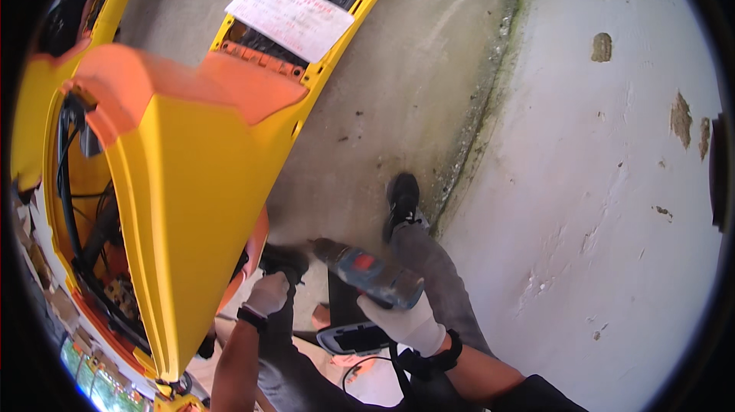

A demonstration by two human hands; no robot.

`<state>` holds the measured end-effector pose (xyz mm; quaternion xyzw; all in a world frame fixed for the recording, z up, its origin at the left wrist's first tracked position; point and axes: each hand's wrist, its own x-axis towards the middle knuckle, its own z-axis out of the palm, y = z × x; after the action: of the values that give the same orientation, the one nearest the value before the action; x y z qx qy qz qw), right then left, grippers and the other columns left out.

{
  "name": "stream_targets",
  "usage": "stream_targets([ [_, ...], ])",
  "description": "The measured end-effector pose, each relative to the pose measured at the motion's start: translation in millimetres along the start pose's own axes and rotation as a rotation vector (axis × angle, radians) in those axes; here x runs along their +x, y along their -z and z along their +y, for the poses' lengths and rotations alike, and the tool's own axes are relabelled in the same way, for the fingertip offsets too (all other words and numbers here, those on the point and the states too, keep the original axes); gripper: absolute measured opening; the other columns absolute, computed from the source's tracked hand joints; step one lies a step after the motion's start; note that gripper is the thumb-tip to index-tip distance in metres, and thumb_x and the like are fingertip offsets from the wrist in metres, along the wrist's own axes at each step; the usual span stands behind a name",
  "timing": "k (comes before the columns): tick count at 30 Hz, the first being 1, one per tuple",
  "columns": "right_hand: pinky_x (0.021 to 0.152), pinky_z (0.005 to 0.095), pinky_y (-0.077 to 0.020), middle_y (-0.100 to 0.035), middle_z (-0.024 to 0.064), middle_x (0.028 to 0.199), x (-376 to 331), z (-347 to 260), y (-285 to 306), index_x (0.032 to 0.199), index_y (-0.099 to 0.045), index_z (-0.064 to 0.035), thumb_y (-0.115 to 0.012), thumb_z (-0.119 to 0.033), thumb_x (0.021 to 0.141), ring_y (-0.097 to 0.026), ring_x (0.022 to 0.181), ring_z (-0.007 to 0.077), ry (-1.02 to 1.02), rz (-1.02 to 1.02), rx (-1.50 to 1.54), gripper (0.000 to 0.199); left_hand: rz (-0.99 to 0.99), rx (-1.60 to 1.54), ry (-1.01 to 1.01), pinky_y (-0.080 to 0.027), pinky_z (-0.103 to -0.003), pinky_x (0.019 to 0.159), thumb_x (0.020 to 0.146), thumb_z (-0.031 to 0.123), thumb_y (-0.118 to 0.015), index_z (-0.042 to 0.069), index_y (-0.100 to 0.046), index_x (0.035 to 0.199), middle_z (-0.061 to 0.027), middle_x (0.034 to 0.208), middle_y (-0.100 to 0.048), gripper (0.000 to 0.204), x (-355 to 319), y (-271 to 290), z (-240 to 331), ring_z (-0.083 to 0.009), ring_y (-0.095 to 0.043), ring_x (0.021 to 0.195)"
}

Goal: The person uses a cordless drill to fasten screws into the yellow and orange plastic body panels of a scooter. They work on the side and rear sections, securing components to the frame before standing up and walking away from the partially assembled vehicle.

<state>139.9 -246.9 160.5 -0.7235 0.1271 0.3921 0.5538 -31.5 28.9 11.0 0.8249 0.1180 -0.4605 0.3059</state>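
My right hand (406,323), in a white glove, grips a cordless power drill (371,273) from below. The tool has a worn blue-grey body with a red patch, and its narrow front end points to the far left. My left hand (267,294) wears a white glove too and is closed, beside my left leg and close to the yellow body panel. Whatever its curled fingers may hold is hidden. The large yellow panel (203,205) with orange upper parts (142,79) stands on my left. Dark hoses (69,197) and wiring show inside its open side.
A yellow frame (337,52) with dark components extends away at the far left, a sheet of paper (291,15) with red writing lying across it. A white wall (582,182) with chipped spots rises on the right. Stained concrete floor (383,106) runs between them, under my dark shoe (403,199).
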Motion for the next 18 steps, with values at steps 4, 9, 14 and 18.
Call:
stream_targets([
  [4,0.082,0.0322,-0.0524,-0.070,0.0063,0.102,-1.8,7.5,4.1,0.111,-0.067,-0.0029,-0.072,-0.006,0.083,-0.065,0.092,0.0157,-0.018,-0.029,-0.127,0.028,0.384,0.019,-0.412,-0.050,-0.045,0.069,0.089,0.017,-0.058,0.004,-0.060,0.089,-0.0173,0.076,-0.057,0.013,-29.1,35.8,40.3,-0.0364,-0.061,0.080],
  [9,0.083,0.0310,-0.0505,-0.064,0.0031,0.097,-11.9,-14.6,3.0,0.111,-0.061,-0.0023,-0.071,-0.006,0.085,-0.061,0.088,0.0138,-0.045,0.152,-0.097,0.027,0.160,-0.070,-0.096,-0.051,-0.039,0.064,0.091,0.016,-0.053,0.008,-0.063,0.097,-0.0121,0.075,-0.063,0.014,-87.7,104.3,99.9,-0.0310,-0.064,0.070],
  [14,0.073,0.0277,-0.0472,-0.062,0.0034,0.080,-30.9,-77.2,-22.7,0.095,-0.059,-0.0032,-0.064,-0.006,0.090,-0.058,0.074,0.0128,-0.096,0.159,-0.017,0.008,0.342,-0.583,-0.127,-0.051,-0.040,0.079,0.083,0.007,-0.051,0.005,-0.066,0.090,-0.0139,0.085,-0.066,0.017,-174.7,95.5,81.3,-0.0316,-0.064,0.085],
  [18,0.072,0.0290,-0.0489,-0.063,0.0043,0.083,-54.0,-133.2,-57.8,0.101,-0.062,-0.0014,-0.068,-0.014,0.090,-0.060,0.074,0.0148,0.023,0.339,-0.086,0.018,0.353,-0.886,-0.309,-0.050,-0.040,0.084,0.090,0.012,-0.052,-0.002,-0.062,0.097,-0.0194,0.096,-0.062,0.019,-236.2,114.0,37.1,-0.0355,-0.061,0.094],
])
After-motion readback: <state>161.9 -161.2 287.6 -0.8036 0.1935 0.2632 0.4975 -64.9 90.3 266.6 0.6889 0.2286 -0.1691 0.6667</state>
